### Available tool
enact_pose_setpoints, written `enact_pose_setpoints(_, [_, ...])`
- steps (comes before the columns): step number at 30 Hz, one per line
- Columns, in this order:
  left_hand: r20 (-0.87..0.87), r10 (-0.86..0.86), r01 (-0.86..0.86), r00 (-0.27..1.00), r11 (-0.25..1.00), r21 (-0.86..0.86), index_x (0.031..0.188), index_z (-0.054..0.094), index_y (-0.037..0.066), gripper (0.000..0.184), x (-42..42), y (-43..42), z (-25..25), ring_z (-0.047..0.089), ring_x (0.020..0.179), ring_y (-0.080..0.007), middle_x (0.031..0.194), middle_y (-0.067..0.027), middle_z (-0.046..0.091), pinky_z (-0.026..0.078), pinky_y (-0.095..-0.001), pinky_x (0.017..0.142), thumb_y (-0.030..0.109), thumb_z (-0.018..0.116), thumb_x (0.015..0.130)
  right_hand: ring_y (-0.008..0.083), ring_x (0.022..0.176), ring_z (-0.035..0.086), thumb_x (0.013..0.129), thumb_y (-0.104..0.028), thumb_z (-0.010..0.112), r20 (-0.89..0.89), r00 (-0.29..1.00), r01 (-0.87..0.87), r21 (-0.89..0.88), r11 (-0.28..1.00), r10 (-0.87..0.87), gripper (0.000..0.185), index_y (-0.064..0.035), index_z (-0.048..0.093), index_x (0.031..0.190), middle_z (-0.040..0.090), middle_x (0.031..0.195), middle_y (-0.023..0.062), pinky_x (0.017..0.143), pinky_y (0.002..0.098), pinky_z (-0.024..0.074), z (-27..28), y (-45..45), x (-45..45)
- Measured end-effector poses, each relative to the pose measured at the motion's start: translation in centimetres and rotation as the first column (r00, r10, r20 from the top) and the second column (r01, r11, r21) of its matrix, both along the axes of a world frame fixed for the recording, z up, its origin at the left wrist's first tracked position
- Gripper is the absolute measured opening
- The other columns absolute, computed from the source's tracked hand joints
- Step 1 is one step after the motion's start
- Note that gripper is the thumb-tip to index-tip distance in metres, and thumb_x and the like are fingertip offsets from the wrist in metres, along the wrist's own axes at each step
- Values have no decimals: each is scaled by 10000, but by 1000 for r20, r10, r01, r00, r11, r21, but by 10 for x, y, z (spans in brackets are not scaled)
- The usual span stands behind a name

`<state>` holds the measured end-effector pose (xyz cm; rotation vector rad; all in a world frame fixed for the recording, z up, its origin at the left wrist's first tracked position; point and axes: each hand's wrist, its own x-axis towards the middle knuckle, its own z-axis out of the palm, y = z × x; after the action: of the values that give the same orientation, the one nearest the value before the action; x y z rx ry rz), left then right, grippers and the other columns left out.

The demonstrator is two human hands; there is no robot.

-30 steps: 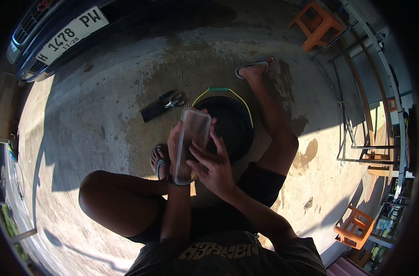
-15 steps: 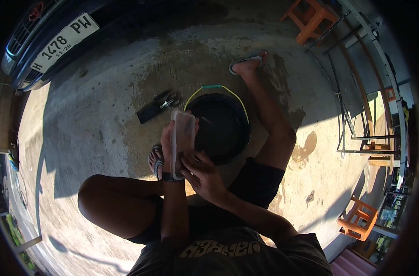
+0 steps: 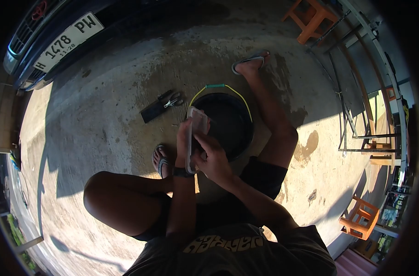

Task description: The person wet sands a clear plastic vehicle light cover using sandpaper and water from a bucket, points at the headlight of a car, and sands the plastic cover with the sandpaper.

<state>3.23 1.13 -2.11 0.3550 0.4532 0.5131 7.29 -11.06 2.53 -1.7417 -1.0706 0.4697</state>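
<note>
A clear plastic container (image 3: 199,120), shallow and rectangular, is tilted on its side above the bucket's left rim. My left hand (image 3: 183,138) grips it from the left and behind, with a dark band around the wrist. My right hand (image 3: 213,158) reaches into its hollow side, index finger stretched along the inner face and thumb apart, lower down. Whether anything small lies under those fingertips is hidden. Beneath sits a black bucket (image 3: 235,131) with a yellow wire handle and green grip; its inside is dark.
Scissors (image 3: 174,100) lie beside a flat black object (image 3: 153,112) on the wet concrete floor (image 3: 113,115). A parked car's number plate (image 3: 67,42) is at upper left. Orange stools (image 3: 360,217) and a metal frame (image 3: 370,137) stand on the right.
The container has turned more edge-on, its open side facing right. My right-hand fingers have moved up and further into it. The whole view has shifted slightly.
</note>
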Motion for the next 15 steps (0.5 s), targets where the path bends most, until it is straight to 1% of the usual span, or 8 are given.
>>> enact_pose_setpoints(3, [-113, 31, -40, 993, 997, -70, 1307, 577, -20, 588, -6, 4, -8, 685, 1104, -280, 1208, -150, 677, 553, -370, 999, 432, 639, 936, 332, 1203, 679, 866, 63, 670, -39, 999, -11, 65, 998, 14, 511, 58, 595, 1371, 677, 1294, 220, 1026, 410, 546, -8, 8, 5])
enact_pose_setpoints(5, [-94, 30, -40, 995, 994, -104, 1303, 573, -21, 614, -11, 4, 6, 690, 1083, -293, 1183, -153, 682, 562, -387, 978, 466, 613, 932, 312, 1191, 683, 889, 41, 655, -414, 909, -1, 100, 995, 42, 482, 72, 594, 1366, 686, 1262, 210, 1022, 408, 547, -28, 9, 15])
enact_pose_setpoints(6, [-84, 34, -44, 996, 992, -121, 1300, 571, -21, 627, -12, 5, 11, 693, 1072, -300, 1171, -155, 684, 567, -395, 967, 484, 601, 930, 301, 1185, 685, 901, 30, 647, -580, 812, 4, 116, 993, 65, 469, 80, 593, 1364, 691, 1246, 205, 1020, 407, 548, -35, 9, 23])
enact_pose_setpoints(7, [-31, 29, -32, 999, 991, -126, 1306, 564, -25, 641, -15, 9, 1, 687, 1084, -312, 1179, -162, 682, 567, -408, 968, 493, 591, 930, 306, 1189, 683, 918, 4, 648, -775, 628, 68, 153, 986, 77, 445, 86, 588, 1351, 686, 1248, 207, 1023, 403, 550, -33, 6, 32])
enact_pose_setpoints(8, [20, 24, -22, 999, 991, -131, 1312, 558, -28, 654, -20, 16, -15, 681, 1095, -324, 1188, -169, 680, 567, -422, 970, 502, 581, 929, 310, 1193, 680, 936, -23, 649, -912, 397, 139, 169, 976, 102, 424, 93, 583, 1338, 681, 1249, 210, 1027, 399, 552, -31, 2, 46])
enact_pose_setpoints(9, [71, 19, -10, 997, 991, -134, 1318, 552, -31, 668, -23, 21, -25, 676, 1107, -336, 1197, -176, 678, 566, -435, 971, 511, 571, 928, 315, 1197, 678, 953, -50, 649, -981, 138, 212, 164, 963, 137, 407, 100, 578, 1326, 676, 1251, 212, 1030, 395, 554, -28, 0, 59])
enact_pose_setpoints(12, [23, 13, -10, 1000, 988, -156, 1345, 541, -45, 681, -28, 23, -21, 652, 1150, -368, 1255, -213, 661, 545, -457, 1019, 494, 556, 929, 307, 1154, 695, 978, -161, 663, -990, -24, 319, 126, 939, 141, 282, 33, 643, 1183, 675, 1230, 184, 1007, 398, 573, -21, -5, 88])
enact_pose_setpoints(15, [-115, 106, -122, 988, 982, -142, 1409, 515, -27, 724, -16, 18, -2, 632, 1194, -379, 1314, -213, 644, 521, -437, 1060, 503, 541, 916, 323, 1135, 696, 1001, -145, 629, -999, 7, 306, 51, 951, 52, 196, 7, 640, 1124, 665, 1230, 192, 1016, 386, 580, -26, -7, 112])
